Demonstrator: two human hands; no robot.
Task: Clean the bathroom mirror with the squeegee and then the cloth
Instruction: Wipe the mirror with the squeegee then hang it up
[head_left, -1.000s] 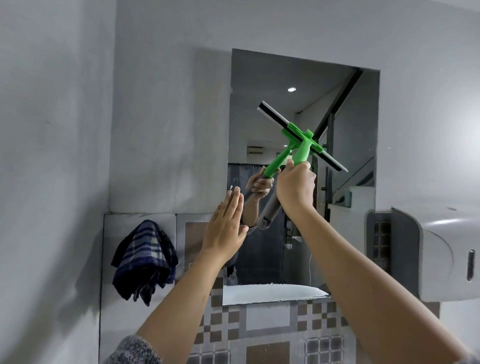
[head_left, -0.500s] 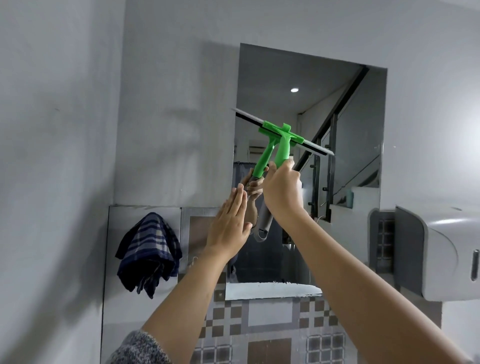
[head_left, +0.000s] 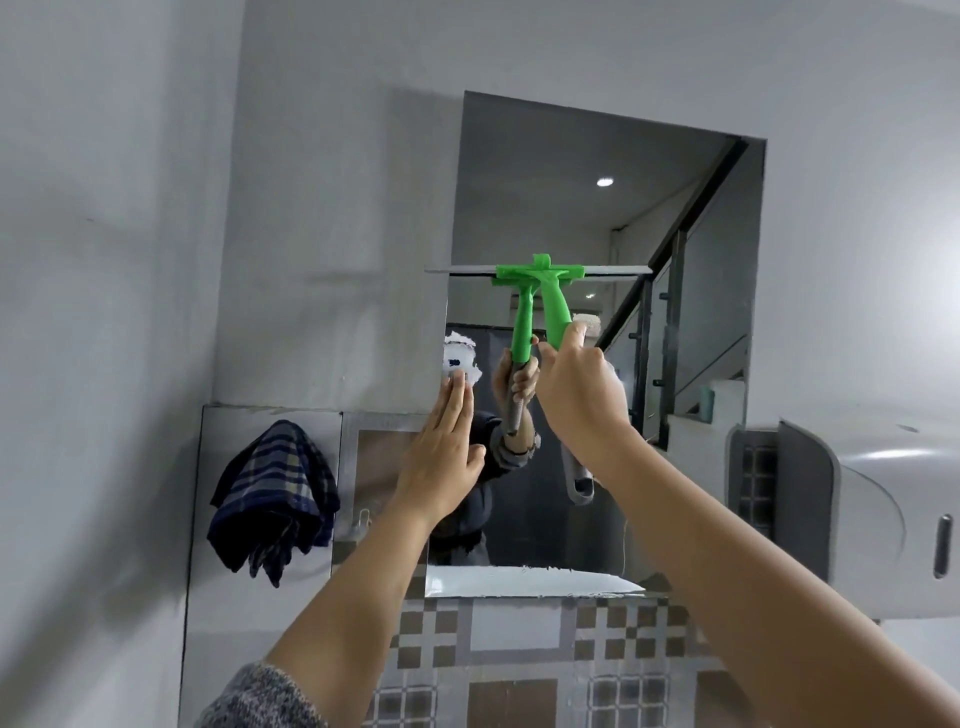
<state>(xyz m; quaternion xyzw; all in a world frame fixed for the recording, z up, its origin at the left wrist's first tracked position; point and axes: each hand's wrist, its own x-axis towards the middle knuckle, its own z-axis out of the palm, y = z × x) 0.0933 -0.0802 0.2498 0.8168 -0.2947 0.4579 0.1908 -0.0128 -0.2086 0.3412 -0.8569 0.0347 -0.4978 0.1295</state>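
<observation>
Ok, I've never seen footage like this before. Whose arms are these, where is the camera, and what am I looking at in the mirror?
There is no machine here. A person wears a camera on the head, so the one view looks up along their own arms at a wall mirror.

The right hand grips the handle of a green squeegee, its blade lying level across the glass. The left hand is open and flat, fingertips at the mirror's left edge.

The second green handle and the extra hand are only reflections.

A checked cloth hangs on the wall to the left, untouched. A grey dispenser is mounted on the right.
</observation>
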